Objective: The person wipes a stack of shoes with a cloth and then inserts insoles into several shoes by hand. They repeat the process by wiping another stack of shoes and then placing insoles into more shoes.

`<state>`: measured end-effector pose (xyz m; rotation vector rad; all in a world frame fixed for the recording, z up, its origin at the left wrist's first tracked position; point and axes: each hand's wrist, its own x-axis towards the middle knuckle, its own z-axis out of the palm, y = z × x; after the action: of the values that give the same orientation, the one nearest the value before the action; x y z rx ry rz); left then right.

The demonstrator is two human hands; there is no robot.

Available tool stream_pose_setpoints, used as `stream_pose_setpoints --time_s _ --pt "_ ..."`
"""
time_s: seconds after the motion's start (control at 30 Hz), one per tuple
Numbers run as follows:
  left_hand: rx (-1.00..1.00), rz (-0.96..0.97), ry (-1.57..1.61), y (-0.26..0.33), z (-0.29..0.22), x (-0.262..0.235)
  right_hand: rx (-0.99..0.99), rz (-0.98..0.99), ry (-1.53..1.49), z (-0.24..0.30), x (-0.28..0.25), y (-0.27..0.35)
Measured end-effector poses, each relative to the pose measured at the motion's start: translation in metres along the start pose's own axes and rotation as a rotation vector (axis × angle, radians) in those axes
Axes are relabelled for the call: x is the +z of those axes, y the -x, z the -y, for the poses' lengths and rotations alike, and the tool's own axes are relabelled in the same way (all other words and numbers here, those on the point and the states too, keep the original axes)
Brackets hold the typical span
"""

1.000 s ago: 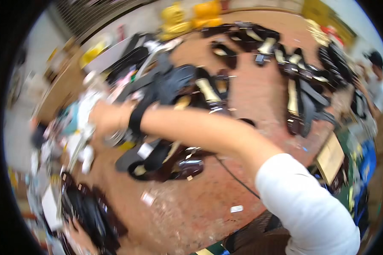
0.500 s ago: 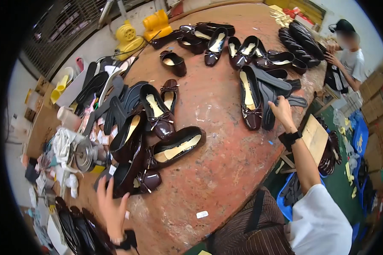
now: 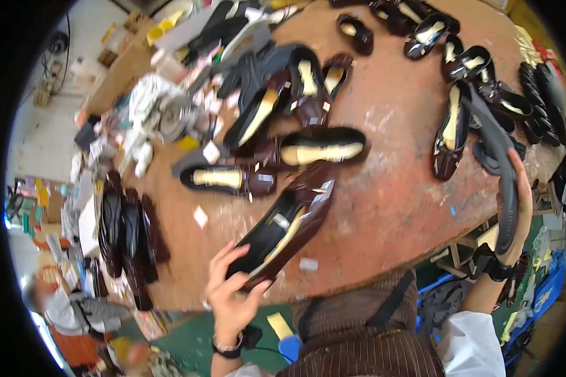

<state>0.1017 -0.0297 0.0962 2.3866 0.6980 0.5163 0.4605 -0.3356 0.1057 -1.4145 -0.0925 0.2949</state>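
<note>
In my left hand (image 3: pixel 229 295) is the heel end of a glossy burgundy ballet flat (image 3: pixel 313 210), pinched between thumb and fingers. The shoe tilts over the table with its toe pointing away from me. My right hand (image 3: pixel 523 201), by the table's right edge, grips a long dark grey insole (image 3: pixel 508 213); the insole hides part of the palm. A burgundy flat with a pale insole (image 3: pixel 449 132) lies just left of that hand. Beyond my left hand, more flats, such as a sideways one (image 3: pixel 324 147) and one with its toe rightward (image 3: pixel 223 179), sit in a cluster.
The worn reddish table (image 3: pixel 383 213) spreads before me. More flats (image 3: pixel 427 34) lie at the far side. Grey insoles (image 3: pixel 255 69), rags (image 3: pixel 157 100) and a metal tin (image 3: pixel 176 119) crowd the left. Dark shoes (image 3: pixel 129 232) stand at the left edge. Other people are at both sides.
My left hand has taken hold of a flat and lifted it. My right hand has picked up a grey insole and drawn it nearer. The view has swung left.
</note>
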Motion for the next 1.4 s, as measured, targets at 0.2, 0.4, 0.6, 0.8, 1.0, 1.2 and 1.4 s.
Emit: stream_pose_setpoints --time_s 0.2,0.4,0.6,0.8,1.0,1.2,1.4 --pt "0.04 0.128 -0.158 0.049 0.062 0.068 -0.181 0.371 -0.14 -0.05 0.007 0.016" --pt "-0.098 -0.053 -0.049 0.063 0.073 0.084 0.117 -0.215 0.128 -0.056 0.032 0.043" --pt "0.029 -0.164 0.12 0.059 0.095 0.102 -0.187 0.602 0.328 -0.064 0.071 0.034" --pt "-0.022 -0.252 0.301 0.06 0.095 0.11 -0.945 1.167 0.771 -0.121 0.178 0.073" --pt "-0.031 -0.262 0.38 0.063 0.099 0.118 -0.807 1.343 0.642 -0.178 0.219 0.1" --pt "0.022 -0.281 0.428 0.066 0.111 0.122 -0.705 1.333 0.661 -0.193 0.235 0.11" --pt "0.056 -0.256 0.465 0.069 0.12 0.121 -0.61 1.359 0.79 -0.195 0.24 0.116"
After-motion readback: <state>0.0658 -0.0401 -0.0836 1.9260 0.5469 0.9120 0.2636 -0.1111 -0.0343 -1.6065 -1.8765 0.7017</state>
